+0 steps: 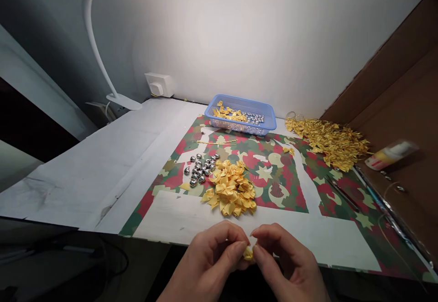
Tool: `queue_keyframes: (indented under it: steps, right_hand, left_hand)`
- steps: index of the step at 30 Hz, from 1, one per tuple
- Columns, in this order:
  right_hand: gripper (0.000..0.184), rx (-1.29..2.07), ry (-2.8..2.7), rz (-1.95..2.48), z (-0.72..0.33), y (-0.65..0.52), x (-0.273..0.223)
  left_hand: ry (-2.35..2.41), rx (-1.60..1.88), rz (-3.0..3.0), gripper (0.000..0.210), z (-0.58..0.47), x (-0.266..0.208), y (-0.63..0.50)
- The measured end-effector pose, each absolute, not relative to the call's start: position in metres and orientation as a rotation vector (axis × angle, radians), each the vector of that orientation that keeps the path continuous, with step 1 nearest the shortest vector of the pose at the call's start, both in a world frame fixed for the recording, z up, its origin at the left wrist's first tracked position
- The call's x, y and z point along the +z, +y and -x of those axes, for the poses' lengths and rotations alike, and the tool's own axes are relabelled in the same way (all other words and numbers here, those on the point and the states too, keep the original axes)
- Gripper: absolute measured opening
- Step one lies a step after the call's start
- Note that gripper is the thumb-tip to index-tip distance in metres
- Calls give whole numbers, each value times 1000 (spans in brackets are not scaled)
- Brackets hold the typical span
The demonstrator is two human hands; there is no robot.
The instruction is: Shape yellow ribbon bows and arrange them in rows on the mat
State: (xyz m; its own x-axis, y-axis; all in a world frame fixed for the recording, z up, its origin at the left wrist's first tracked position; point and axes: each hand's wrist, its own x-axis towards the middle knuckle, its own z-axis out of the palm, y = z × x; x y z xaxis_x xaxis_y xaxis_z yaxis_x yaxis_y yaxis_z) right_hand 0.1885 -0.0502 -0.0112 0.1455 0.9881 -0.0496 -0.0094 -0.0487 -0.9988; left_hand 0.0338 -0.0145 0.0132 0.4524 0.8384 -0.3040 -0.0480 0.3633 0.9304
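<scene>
Just over the table's near edge, my left hand [217, 261] pinches a small folded piece of yellow ribbon [248, 253] between thumb and fingers. My right hand [289, 261] meets it from the other side, thumb tip against the ribbon and fingers curled. Most of the piece is hidden by my fingertips. Ahead of both hands lies a heap of yellow ribbon flowers [231, 188]. Touching its left side is a cluster of shiny silver bells [201, 169].
A blue basket [236, 127] with yellow flowers and silver bells stands against the wall. Right of it lies a large yellow bundle [331, 142], near a bottle [388, 155] and a dark slim tool [342, 193]. A white lamp [94, 42] rises at left.
</scene>
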Motion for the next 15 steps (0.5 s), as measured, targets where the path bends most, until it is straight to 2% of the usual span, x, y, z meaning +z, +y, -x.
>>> queue_keyframes:
  steps: [6,15]
  right_hand:
    - [35,1531,-768,1152,-185,-46,-6]
    - [45,1396,-837,1242,-186,-49,-5]
  left_hand:
    - [924,605,-945,34,-38,17,-20]
    - [973,611,-880,40,-37,16,-14]
